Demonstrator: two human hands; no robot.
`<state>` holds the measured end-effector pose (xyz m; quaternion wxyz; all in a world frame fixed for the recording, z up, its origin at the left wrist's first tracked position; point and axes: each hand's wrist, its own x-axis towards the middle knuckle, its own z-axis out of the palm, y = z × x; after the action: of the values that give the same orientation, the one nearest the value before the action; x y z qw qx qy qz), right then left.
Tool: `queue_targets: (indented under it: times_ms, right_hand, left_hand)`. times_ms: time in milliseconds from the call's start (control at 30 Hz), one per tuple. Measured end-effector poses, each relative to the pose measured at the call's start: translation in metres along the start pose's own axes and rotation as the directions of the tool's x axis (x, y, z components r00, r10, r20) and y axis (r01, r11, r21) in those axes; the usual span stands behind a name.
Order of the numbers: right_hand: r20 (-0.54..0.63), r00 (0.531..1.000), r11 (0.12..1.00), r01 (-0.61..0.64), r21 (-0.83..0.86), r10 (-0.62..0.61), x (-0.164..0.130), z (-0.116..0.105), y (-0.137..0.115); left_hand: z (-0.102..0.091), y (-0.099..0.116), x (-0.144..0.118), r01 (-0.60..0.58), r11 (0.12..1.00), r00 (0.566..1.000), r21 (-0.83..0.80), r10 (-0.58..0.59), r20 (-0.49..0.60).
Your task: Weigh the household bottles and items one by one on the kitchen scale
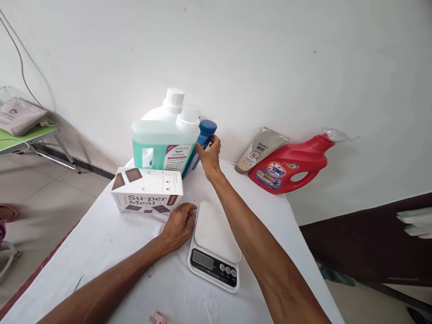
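Note:
Beside the large bottles, my right hand [209, 157] is closed around the side of a blue bottle [206, 129], which leans near the wall; part of that bottle is hidden. My left hand [178, 227] rests on the cloth with its fingers curled and nothing visible in them. It lies at the left edge of a white kitchen scale [216, 234], whose display looks blank. Just behind my left hand is a white Su-per Meal box [148, 189]. A jug of green liquid [153, 144] stands behind the box, with a white-capped bottle [174, 99] at its back.
A Rejoice tube [258, 150] and a red OMO detergent bottle [286, 168] lean by the wall on the right. A pink object [159, 318] lies at the front edge of view. At the left stands a green-topped side table [30, 137] with a bag [22, 116].

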<state>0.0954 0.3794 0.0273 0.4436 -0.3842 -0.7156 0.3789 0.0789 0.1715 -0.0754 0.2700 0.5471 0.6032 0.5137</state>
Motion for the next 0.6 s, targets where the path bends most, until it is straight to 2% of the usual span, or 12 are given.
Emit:
queue_targets:
  times_ms: [67, 200, 300, 433, 533, 600]
  right_hand:
    - [-0.033, 0.999, 0.999, -0.03, 0.012, 0.03, 0.008, 0.003, 0.002]
    - [0.072, 0.997, 0.992, -0.03, 0.125, 0.021, 0.018, 0.002, 0.002]
    - [0.188, 0.981, 0.982, -0.077, 0.173, 0.044, 0.024, -0.012, -0.001]
    - [0.319, 0.944, 0.985, -0.13, 0.114, 0.087, 0.034, -0.038, -0.005]
    - [0.283, 0.956, 0.995, -0.09, 0.035, 0.077, 0.036, -0.046, -0.011]
    - [0.208, 0.977, 0.998, -0.035, -0.052, 0.045, 0.034, -0.044, -0.015]
  left_hand:
    - [0.001, -0.002, 0.0, -0.011, 1.0, 1.0, 0.0, 0.011, -0.001]
    - [0.002, -0.004, 0.0, -0.009, 1.0, 1.0, 0.0, 0.009, -0.002]
    - [0.001, -0.001, 0.0, 0.003, 1.0, 1.0, 0.01, -0.003, 0.012]
    - [0.0, 0.002, 0.0, 0.014, 1.0, 0.999, 0.016, -0.014, 0.033]
    - [0.0, 0.001, 0.0, 0.006, 1.0, 1.0, 0.023, -0.006, 0.027]
    - [0.0, 0.0, -0.001, -0.006, 1.0, 1.0, 0.025, 0.005, 0.02]
